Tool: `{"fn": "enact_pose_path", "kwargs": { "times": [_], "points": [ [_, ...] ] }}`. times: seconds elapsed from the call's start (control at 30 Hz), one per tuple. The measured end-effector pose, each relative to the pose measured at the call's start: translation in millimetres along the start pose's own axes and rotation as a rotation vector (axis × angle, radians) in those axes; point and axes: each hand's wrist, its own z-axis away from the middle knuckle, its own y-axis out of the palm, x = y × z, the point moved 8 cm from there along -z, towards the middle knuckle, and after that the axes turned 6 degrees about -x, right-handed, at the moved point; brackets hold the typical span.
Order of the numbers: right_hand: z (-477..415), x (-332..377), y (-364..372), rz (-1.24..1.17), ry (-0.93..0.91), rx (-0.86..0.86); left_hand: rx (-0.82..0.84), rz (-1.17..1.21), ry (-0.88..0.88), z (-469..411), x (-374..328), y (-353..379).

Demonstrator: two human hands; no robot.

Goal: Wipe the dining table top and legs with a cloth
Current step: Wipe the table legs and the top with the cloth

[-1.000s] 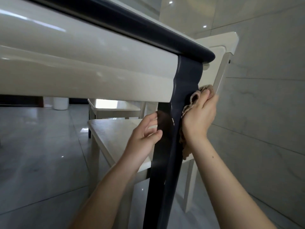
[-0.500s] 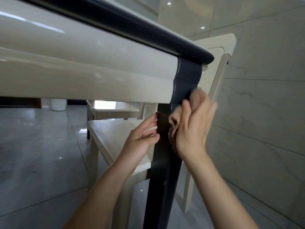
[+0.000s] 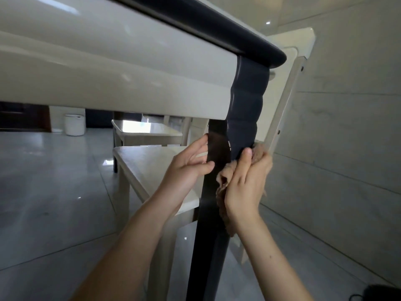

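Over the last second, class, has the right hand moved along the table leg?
Yes: the right hand slid down the table leg with the cloth, fingertips now below the cream apron's edge.

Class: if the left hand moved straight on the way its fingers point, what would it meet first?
The table leg, right ahead of the left hand; its fingers look at or nearly at the leg's edge, though contact is unclear.
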Motion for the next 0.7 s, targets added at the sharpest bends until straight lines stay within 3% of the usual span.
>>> {"fn": "enact_pose_path", "kwargs": {
  "times": [0.1, 0.2, 0.27, 0.5, 0.6, 0.7],
  "points": [
    [-21.6, 4.4, 5.7, -0.077, 0.141, -0.061, 0.036, -0.010, 0.028, 0.4, -1.3, 3.6],
    [2.3, -1.2, -2.8, -0.016, 0.041, -0.179, 0.044, -0.069, 0.079, 2.0, -2.5, 4.4],
    [35.4, -23.6, -8.0, 0.017, 0.070, -0.204, 0.028, -0.084, 0.099, 2.1, -1.0, 3.3],
    [140.1, -113.7, -28.9, 0.068, 0.395, -0.175, -0.012, -0.108, 0.151, 0.8, -0.1, 5.8],
    [124.9, -113.2, -20.5, -0.037, 0.558, -0.150, -0.014, -0.072, 0.157, 2.9, 8.0, 10.0],
    [73.3, -77.6, -14.8, -0.021, 0.459, -0.165, -0.033, -0.054, 0.142, 4.7, 17.0, 14.5]
  ]
}}
